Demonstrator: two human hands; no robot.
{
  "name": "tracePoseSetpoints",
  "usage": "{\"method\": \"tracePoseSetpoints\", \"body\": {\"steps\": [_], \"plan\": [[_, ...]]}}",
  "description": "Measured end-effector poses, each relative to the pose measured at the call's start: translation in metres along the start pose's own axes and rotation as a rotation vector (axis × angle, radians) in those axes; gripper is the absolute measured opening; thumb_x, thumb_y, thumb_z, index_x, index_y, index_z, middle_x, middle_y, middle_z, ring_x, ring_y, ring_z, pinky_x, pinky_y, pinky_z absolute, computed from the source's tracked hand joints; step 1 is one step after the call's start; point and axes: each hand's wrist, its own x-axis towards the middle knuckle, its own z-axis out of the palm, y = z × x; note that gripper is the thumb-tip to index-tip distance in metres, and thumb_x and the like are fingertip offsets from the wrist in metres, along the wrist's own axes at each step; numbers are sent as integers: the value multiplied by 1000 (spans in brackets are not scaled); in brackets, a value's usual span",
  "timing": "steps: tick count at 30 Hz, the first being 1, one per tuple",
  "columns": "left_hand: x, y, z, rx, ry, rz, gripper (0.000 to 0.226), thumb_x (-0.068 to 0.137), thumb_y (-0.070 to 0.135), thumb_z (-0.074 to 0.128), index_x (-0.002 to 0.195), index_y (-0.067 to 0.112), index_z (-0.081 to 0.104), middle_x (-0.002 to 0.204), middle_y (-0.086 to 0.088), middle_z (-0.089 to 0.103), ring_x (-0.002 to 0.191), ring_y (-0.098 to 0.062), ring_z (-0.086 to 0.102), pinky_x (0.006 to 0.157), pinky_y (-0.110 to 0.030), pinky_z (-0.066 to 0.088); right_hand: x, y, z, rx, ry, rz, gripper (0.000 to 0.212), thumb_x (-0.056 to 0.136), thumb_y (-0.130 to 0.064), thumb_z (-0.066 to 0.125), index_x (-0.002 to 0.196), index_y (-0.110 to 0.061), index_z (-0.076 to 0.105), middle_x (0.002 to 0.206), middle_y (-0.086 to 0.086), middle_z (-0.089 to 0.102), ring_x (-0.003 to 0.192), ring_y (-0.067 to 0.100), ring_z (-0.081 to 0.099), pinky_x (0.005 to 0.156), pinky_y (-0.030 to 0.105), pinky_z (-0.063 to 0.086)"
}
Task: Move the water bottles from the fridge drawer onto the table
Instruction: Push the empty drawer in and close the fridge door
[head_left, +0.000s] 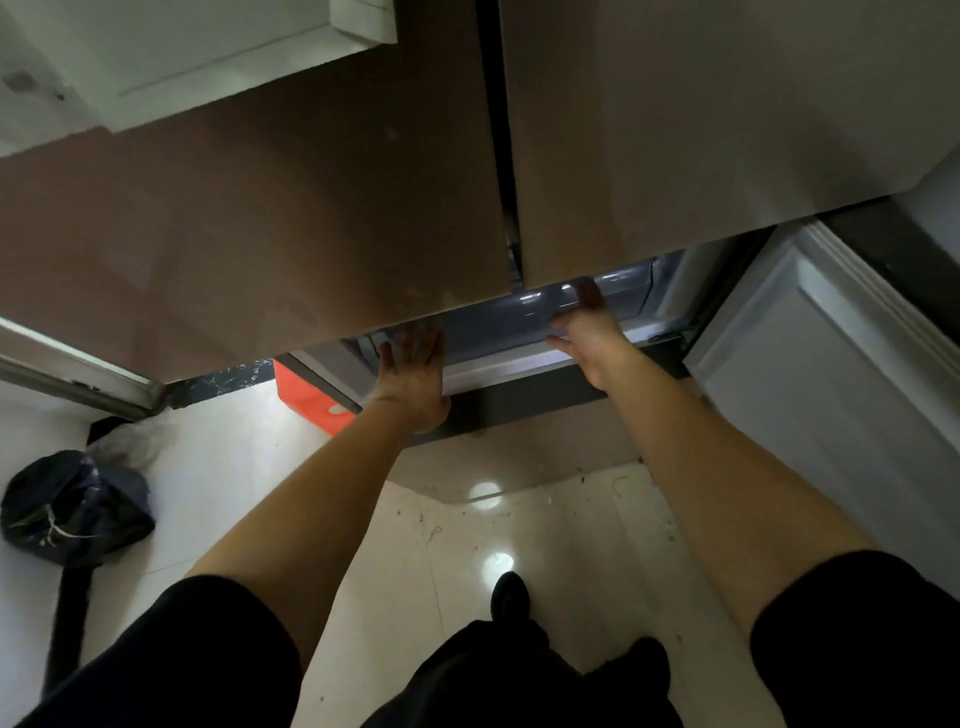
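Note:
The fridge drawer (498, 358) is pulled out a little below the two brown upper fridge doors (311, 218). Its grey-blue inside shows, lit at the back. No water bottle can be seen in it; the doors hide most of the inside. My left hand (415, 374) lies flat, fingers spread, on the drawer's front edge at the left. My right hand (587, 327) reaches over the edge into the drawer at the right, fingers apart, holding nothing that I can see.
A white cabinet door (831, 364) stands close on the right. An orange box (311, 400) sits on the floor left of the drawer. A dark tied bag (72, 509) lies on the pale tiled floor at the left. My feet stand near the bottom.

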Motion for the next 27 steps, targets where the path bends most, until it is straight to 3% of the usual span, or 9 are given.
{"method": "tracePoseSetpoints", "body": {"steps": [3,6,8,11,17,19,23,25,27], "plan": [[2,0,2,3,17,21,95,92,45,55,158,14,-6,165,-7,-16,150,-35,-18,121,-58,2,-7,8,0,-38,37,10,73,98,4,40,157,-35,18,135,3,45,109,22,60,96,39,54],[-3,4,-1,-73,64,33,85,93,41,56,157,12,9,166,-10,-4,152,-36,-6,121,-55,11,-22,13,-5,-158,160,-69,63,99,-1,41,154,-28,28,124,1,50,89,14,58,77,19,52],[-9,8,-3,-111,145,60,75,94,39,56,155,13,21,165,-14,9,151,-37,8,119,-52,19,-39,18,-13,-363,284,-191,54,100,-9,46,151,-22,36,126,6,56,89,17,58,69,12,44],[-15,22,-10,-96,218,158,67,99,43,46,155,16,22,164,-14,15,151,-35,13,120,-52,19,-69,23,-36,-565,437,-381,40,101,-18,49,141,-18,51,137,8,55,111,26,58,87,26,41],[-19,104,-35,-373,264,343,58,102,42,41,152,15,29,157,-17,30,144,-36,29,115,-52,30,-159,18,-119,-825,815,-763,23,97,-12,54,117,-11,65,117,8,65,109,24,58,94,30,44],[-26,149,-40,-507,211,461,61,103,43,40,154,13,26,159,-17,26,147,-34,25,118,-48,27,-196,22,-150,-880,920,-827,21,96,-7,55,113,-8,67,115,9,64,107,23,59,94,29,45],[-61,242,-48,-825,-34,625,67,103,45,38,158,14,14,165,-10,11,152,-24,10,123,-39,12,-272,34,-201,-1072,1118,-712,23,95,-15,58,115,-8,68,117,10,64,108,21,56,94,24,39],[-86,279,-48,-904,-127,680,71,103,48,35,158,15,6,166,-5,6,153,-20,6,125,-40,10,-309,43,-226,-1079,1248,-558,32,96,-25,54,121,-10,66,123,13,64,114,25,55,98,32,37],[-113,308,-47,-950,-173,750,72,104,48,32,158,14,0,166,-3,1,153,-17,3,125,-36,6,-344,53,-255,-1077,1362,-252,48,98,-41,45,132,-11,61,133,20,58,125,34,50,107,45,34]]}}
